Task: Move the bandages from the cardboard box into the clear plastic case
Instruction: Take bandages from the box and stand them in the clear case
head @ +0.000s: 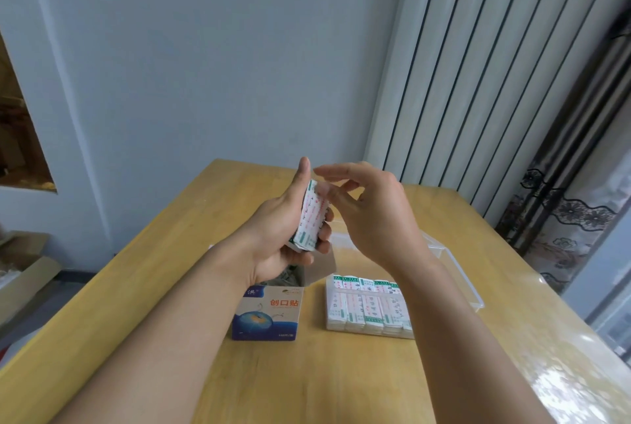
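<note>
Left hand (280, 236): gripped a stack of bandages (310, 219) above the open cardboard box (269, 312).
Right hand (372, 215): fingers loose, holding nothing, tips at the stack's top.
Clear plastic case (370, 307): beside the box, rows already filled.
Advice: square the stack before lowering it.

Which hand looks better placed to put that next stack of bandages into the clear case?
Probably the right hand: it is empty, its fingers already at the stack that the left hand grips, and the case lies on its side.
</note>
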A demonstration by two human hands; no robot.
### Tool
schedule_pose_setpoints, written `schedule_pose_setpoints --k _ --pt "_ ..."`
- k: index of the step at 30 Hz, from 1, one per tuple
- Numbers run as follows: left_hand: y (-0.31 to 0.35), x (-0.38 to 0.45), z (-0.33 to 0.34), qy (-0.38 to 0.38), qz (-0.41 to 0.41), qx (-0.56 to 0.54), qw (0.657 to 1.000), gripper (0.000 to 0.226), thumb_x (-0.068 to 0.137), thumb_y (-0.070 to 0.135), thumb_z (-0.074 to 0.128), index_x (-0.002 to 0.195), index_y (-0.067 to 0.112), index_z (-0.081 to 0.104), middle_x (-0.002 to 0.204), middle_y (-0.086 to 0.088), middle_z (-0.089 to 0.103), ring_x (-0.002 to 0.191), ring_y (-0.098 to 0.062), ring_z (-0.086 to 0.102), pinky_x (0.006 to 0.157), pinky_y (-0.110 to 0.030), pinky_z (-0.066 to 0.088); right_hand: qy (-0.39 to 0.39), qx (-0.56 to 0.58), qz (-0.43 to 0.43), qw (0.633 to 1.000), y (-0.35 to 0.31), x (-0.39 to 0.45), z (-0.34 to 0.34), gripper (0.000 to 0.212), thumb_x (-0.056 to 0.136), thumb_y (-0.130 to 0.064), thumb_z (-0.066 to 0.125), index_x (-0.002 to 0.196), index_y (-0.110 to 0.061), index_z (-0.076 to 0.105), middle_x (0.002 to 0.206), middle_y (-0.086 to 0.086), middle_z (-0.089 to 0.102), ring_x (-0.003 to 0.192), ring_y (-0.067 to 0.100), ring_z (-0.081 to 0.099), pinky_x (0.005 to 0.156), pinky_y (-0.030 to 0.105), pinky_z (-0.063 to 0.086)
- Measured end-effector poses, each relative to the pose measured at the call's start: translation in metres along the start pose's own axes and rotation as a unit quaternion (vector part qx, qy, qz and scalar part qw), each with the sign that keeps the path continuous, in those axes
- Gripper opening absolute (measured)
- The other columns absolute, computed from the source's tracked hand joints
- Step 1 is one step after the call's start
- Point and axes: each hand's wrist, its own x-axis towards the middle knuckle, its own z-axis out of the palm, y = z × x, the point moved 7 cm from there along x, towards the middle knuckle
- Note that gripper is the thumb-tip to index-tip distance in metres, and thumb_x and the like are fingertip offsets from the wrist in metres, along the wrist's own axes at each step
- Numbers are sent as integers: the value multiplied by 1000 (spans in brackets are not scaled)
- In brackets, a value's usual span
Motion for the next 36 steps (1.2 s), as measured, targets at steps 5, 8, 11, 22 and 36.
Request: schedule_pose_setpoints --k 5,8,11,22,36 --pt "-1 -2 6 0 -8 -14 1000 76 87 83 31 82 11 54 61 -5 50 48 -16 46 35 -21 32 -64 -13 30 997 8 0 1 28 95 -35 68 122 -32 72 106 -23 71 101 0 65 88 30 55" --pt "-5 -3 11 -27 -29 7 999 82 83 86 27 85 8 52 59 -6 50 50 -19 49 36 -23 34 -111 -9 21 994 8 0 3 33 95 -35 68 127 -29 70 116 -17 73 107 -4 65 97 30 54" --pt "-8 -5 17 -66 -53 8 996 84 81 87 25 86 8 51 61 -8 51 55 -23 58 40 -25 42 -178 -19 31 983 10 -4 1 36 96 -37 65 132 -30 66 122 -17 71 111 -5 63 95 21 49" --pt "-5 -5 20 -43 -31 5 999 83 81 84 32 96 7 58 68 -7 60 60 -18 60 38 -21 40 -114 70 19 991 8 1 -12 28 82 -25 81 110 -22 78 99 -12 77 93 -1 71 91 30 58" --pt "-7 -4 26 -92 -24 -49 994 46 74 39 75 104 9 58 80 -2 58 70 -11 62 44 -16 44 -89 31 11 995 13 3 -20 18 89 -29 75 107 -27 77 92 -13 76 87 -2 71 85 25 59"
